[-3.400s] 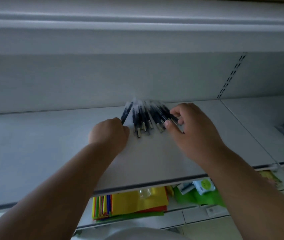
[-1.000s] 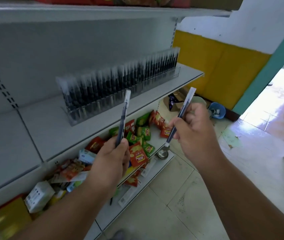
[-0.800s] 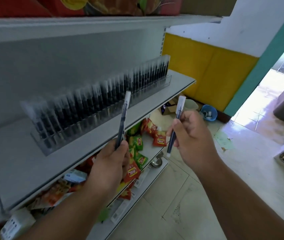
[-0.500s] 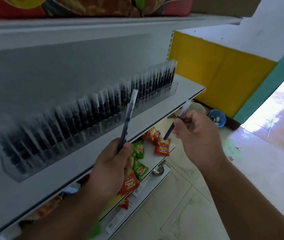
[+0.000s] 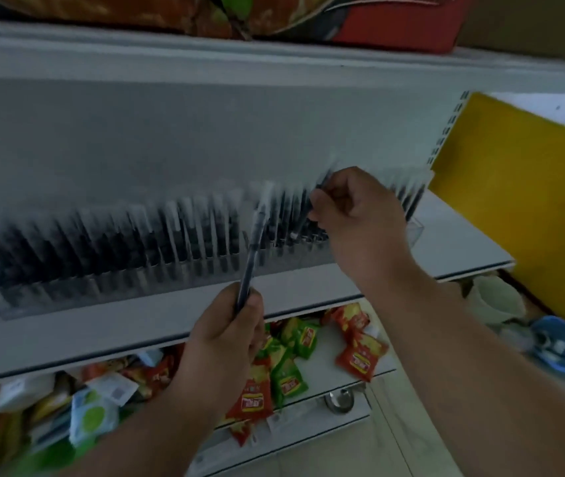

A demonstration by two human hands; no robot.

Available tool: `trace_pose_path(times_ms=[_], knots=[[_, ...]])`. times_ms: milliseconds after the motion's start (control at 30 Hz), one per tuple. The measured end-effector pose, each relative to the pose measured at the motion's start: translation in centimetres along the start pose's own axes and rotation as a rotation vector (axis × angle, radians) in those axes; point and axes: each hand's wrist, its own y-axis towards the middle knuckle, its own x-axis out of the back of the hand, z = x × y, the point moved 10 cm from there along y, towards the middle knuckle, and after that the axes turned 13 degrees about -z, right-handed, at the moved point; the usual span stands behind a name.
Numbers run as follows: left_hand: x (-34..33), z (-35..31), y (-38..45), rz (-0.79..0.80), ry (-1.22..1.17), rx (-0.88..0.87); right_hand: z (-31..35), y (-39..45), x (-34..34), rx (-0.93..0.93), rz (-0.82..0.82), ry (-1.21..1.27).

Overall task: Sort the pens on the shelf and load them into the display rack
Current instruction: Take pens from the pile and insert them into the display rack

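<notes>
I'm looking at the display rack point(image 5: 108, 266), a long clear tray on the white shelf point(image 5: 453, 249), already packed with a blurred row of dark pens point(image 5: 177, 235) standing upright. My right hand point(image 5: 356, 215) is up at the rack's right portion, fingers curled around a pen point(image 5: 305, 215), its lower tip down among the standing pens there; whether the tip sits in a slot I cannot tell through the blur. My left hand point(image 5: 229, 335) is in front of the rack, below its middle, clenched around a second pen point(image 5: 253, 256) that angles up and slightly right, its pale cap overlapping the rack's row. Below the rack's shelf, red and green snack packets point(image 5: 288, 373) lie scattered on a lower shelf. Right of the rack, a yellow wall panel point(image 5: 522, 187).
</notes>
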Motion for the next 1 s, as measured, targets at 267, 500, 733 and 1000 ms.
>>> trace_pose_path(times_ms=[267, 500, 733, 1000], knots=[[1.2, 0.3, -0.9, -0.144, -0.039, 0.008, -1.1, -0.3, -4.7, 0.053, 0.175, 0.023], [1.9, 0.4, -0.5, -0.188, -0.02, -0.007, -3.4, -1.8, -8.0, 0.067, 0.373, -0.217], [2.1, -0.5, 1.3, -0.207, 0.171, -0.101, -1.0, -1.1, -4.5, -0.001, 0.205, -0.033], [-0.9, -2.2, 1.5, -0.166, 0.737, -0.403, -0.5, -1.6, -4.5, -0.242, 0.36, 0.072]])
